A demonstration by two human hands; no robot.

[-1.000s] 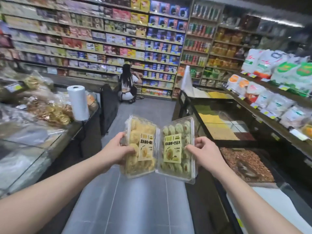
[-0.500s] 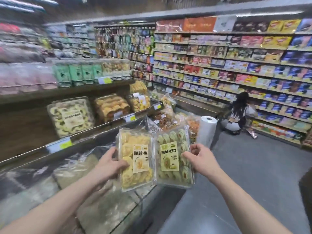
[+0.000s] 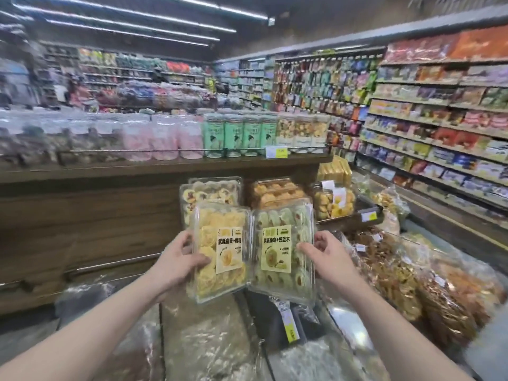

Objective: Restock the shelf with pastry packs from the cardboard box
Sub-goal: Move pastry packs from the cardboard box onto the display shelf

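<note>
My left hand [image 3: 180,258] grips a clear pack of yellow pastries [image 3: 220,251] by its left edge. My right hand [image 3: 325,257] grips a clear pack of green pastries [image 3: 280,251] by its right edge. Both packs are upright, side by side, raised in front of the wooden shelf [image 3: 115,204]. Directly behind them on that shelf stand a pack of pale pastries [image 3: 210,189] and a pack of orange ones [image 3: 277,189], with a further pack [image 3: 334,202] to the right. The cardboard box is not in view.
Jars in pink, green and clear [image 3: 192,138] line the upper shelf. Plastic-covered bulk bins [image 3: 209,336] lie below my arms, and bagged snacks [image 3: 412,276] are heaped at right. An aisle of packed shelves [image 3: 439,119] runs along the right.
I have turned left from the aisle to face the pastry shelf. Both packs stay in my hands and have come up close to the shelf's packs.
</note>
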